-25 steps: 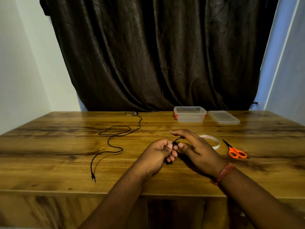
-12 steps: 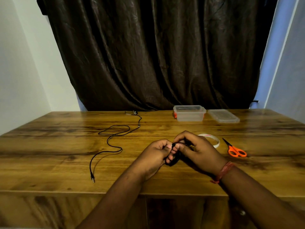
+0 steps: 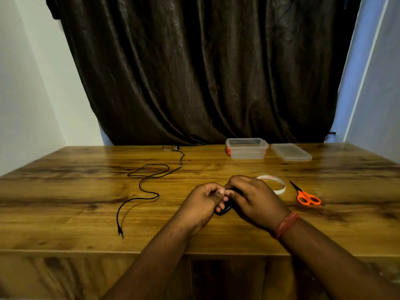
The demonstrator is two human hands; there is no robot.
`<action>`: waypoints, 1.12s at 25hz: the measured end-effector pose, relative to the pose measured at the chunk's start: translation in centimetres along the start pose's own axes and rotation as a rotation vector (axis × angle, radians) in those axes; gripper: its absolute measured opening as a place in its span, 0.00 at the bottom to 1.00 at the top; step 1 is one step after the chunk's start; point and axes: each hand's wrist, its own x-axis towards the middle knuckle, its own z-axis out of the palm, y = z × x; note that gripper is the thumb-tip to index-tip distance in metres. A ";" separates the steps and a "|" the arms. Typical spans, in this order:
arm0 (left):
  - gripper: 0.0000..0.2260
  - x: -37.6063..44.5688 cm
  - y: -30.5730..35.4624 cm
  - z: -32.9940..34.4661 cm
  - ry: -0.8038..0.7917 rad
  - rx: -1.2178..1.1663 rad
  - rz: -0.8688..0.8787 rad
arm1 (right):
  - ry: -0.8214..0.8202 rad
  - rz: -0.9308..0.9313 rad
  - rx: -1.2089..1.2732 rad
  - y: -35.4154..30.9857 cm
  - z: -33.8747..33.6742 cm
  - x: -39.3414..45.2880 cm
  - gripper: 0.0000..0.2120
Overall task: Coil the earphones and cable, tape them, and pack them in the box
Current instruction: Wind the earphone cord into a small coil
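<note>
Dark brown curtain (image 3: 201, 68), creased and hanging in folds, filled the back of the view behind the tabletop. Wood-grain tabletop (image 3: 65, 202) — glossy, with darker streaks — carried every other item.

Left hand (image 3: 202, 201) and right hand (image 3: 254, 200) met near the middle of the tabletop, toward its near edge; a red thread band (image 3: 285, 224) circled the right wrist. The fingers of both hands were curled round a small black coiled cable (image 3: 225, 210), only a short loop of which showed below and between them. Whether this bundle touched the tabletop could not be told.

Black earphones (image 3: 149, 182), uncoiled, lay to the left of the hands and apart from them: the wire wound from the earbuds at the far edge by the curtain down to a metal jack plug (image 3: 121, 234) near the front edge.

Clear plastic box (image 3: 246, 148), open, with orange clips at its ends, stood at the far side just before the curtain. Clear lid (image 3: 291, 151) lay flat just beside it on the right.

Roll of tape (image 3: 279, 185) — pale, lying flat — sat just behind the right hand, partly hidden by it. Orange-handled scissors (image 3: 306, 195) lay to the right of the tape, blades pointing away.
</note>
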 end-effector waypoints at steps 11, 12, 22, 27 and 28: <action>0.03 0.3 0.0 -0.2 0.093 -0.031 0.070 | 0.068 0.039 0.010 -0.5 -0.2 0.1 0.04; 0.03 0.2 0.1 -0.3 0.093 -0.039 0.079 | 0.069 0.040 0.017 -0.4 -0.2 0.1 0.04; 0.03 -0.4 1.0 -0.3 -0.026 -0.203 0.047 | 0.132 0.072 0.081 -0.6 -0.6 0.1 0.03; 0.02 -0.5 1.3 -0.2 -0.099 -0.343 -0.043 | 0.139 0.060 0.063 -0.4 -0.7 0.1 0.03; 0.03 -0.6 1.4 -0.2 -0.114 -0.375 -0.056 | 0.146 0.064 0.065 -0.3 -0.7 0.1 0.03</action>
